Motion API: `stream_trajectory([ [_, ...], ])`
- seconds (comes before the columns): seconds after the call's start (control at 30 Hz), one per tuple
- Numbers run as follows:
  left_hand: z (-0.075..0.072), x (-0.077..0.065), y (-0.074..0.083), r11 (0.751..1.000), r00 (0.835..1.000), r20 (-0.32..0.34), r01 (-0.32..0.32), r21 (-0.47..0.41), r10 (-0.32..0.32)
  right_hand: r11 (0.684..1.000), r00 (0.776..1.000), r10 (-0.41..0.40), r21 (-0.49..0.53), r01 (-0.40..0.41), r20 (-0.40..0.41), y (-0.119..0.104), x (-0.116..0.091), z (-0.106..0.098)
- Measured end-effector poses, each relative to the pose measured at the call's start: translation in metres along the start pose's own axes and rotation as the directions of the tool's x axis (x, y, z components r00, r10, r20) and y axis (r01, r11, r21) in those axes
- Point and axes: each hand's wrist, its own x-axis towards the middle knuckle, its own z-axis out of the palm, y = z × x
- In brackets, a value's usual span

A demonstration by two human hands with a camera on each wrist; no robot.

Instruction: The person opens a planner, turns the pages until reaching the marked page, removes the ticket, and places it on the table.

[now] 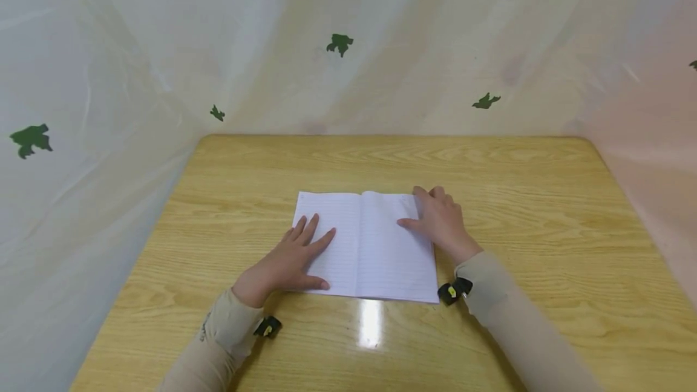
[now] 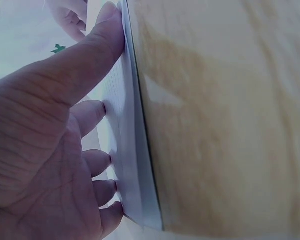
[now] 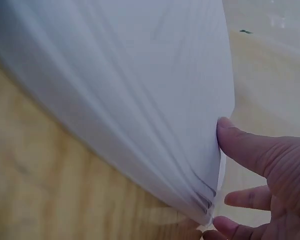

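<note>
An open notebook (image 1: pixel 381 259) with white ruled pages lies on the wooden table. My left hand (image 1: pixel 288 259) rests on its left page, fingers spread. In the left wrist view, the thumb (image 2: pixel 102 42) lies along the near page edge and the fingertips touch the paper. At the right page's outer edge, near the far corner, is my right hand (image 1: pixel 442 219). Its thumb (image 3: pixel 240 145) presses on the page in the right wrist view, while curled fingers stand at the edge. The stacked pages (image 3: pixel 155 130) bend and fan apart there. Contact under the page is hidden.
The wood-grain table (image 1: pixel 517 180) extends around the notebook on all sides. Pale curtains (image 1: pixel 408 47) with green leaf and bird shapes hang behind and beside it. Small dark wrist devices (image 1: pixel 454 290) sit at both sleeves.
</note>
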Motion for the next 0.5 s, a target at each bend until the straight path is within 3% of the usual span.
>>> stream_trajectory([
  [0.27,0.0015,0.001,0.0018,1.0,1.0,0.005,0.003,-0.004,-0.003,1.0,0.999,0.006,-0.004,-0.005,0.034,0.0045,0.0084,0.0],
  [0.5,0.0004,0.0011,0.0022,1.0,1.0,0.002,0.011,0.002,-0.011,0.999,0.996,-0.005,0.035,0.008,-0.089,-0.0001,0.0059,0.0031],
])
